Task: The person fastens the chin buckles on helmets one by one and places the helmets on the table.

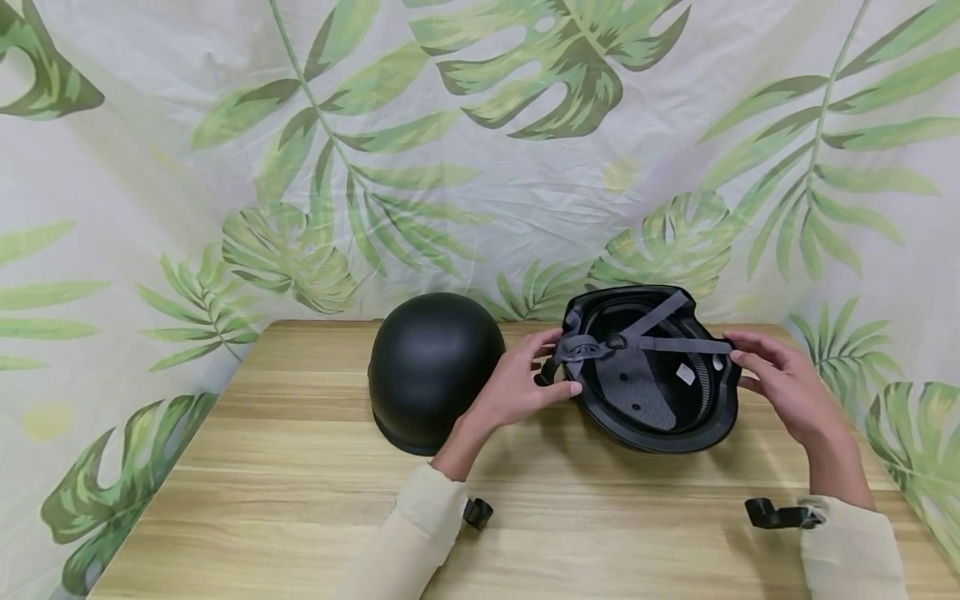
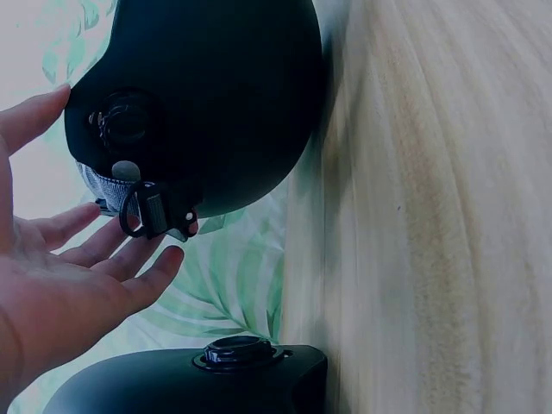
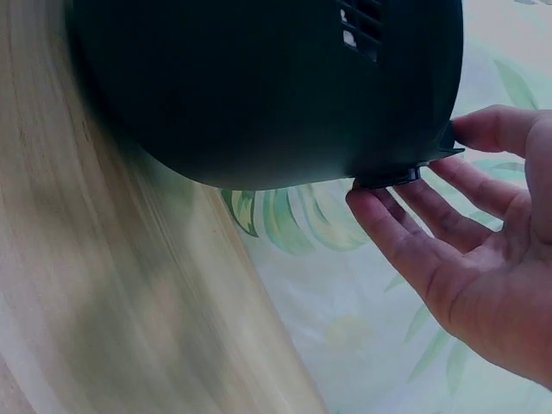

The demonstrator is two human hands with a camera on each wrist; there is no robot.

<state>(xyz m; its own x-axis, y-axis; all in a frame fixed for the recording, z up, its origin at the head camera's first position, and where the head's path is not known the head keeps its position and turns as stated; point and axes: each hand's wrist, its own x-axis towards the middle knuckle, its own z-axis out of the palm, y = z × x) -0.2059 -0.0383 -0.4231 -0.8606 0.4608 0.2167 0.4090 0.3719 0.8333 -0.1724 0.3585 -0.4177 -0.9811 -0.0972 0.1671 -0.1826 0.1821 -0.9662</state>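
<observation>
A black helmet (image 1: 656,437) lies upside down at the table's right side, its padded inside and grey chin straps (image 1: 678,344) facing up. At its left edge my left hand (image 1: 525,379) grips the rim, thumb on the edge and fingers by a black strap buckle (image 2: 158,211). My right hand (image 1: 787,387) pinches the opposite rim, its fingers against the outer shell in the right wrist view. Close to the left stands a second black helmet (image 1: 431,367), dome up, partly behind my left hand.
Both helmets are on a wood-grain table (image 1: 300,467). Behind it hangs a leaf-print cloth (image 1: 525,208), right at the table's back edge. A black clip-like mount (image 1: 780,514) sticks out from the right sleeve.
</observation>
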